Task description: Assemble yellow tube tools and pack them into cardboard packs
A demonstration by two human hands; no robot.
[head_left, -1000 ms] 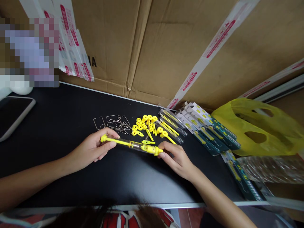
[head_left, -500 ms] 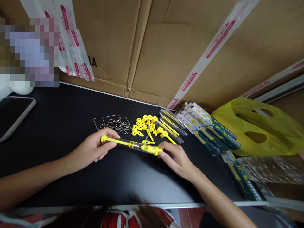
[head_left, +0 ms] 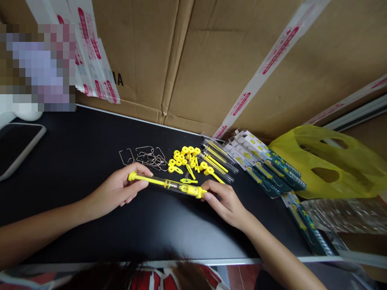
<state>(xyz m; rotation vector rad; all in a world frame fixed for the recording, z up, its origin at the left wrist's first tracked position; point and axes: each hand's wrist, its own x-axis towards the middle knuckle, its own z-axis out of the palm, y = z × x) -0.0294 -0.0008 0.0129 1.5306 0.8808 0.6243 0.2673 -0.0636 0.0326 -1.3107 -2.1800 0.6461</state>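
Between my two hands lies a clear plastic tube (head_left: 167, 184) with yellow end pieces, a yellow rod and a spring-like metal part inside. It is held above the black table, its right end slightly lower. My left hand (head_left: 121, 187) pinches the yellow cap at the left end. At the other end my right hand (head_left: 222, 201) grips the pointed yellow tip between thumb and fingers. Just beyond the tube is a pile of small yellow plastic parts (head_left: 185, 155), some ring-shaped, with small springs among them. Bent metal wire hooks (head_left: 151, 157) lie behind my left hand.
Clear tubes with yellow rods (head_left: 219, 159) lie right of the pile, beside printed boxes (head_left: 266, 161). Farther right are a yellow plastic bag (head_left: 341, 177) and clear plastic wrapping (head_left: 335, 215). A phone (head_left: 19, 147) rests at the left. A large cardboard box (head_left: 211, 60) stands behind the table.
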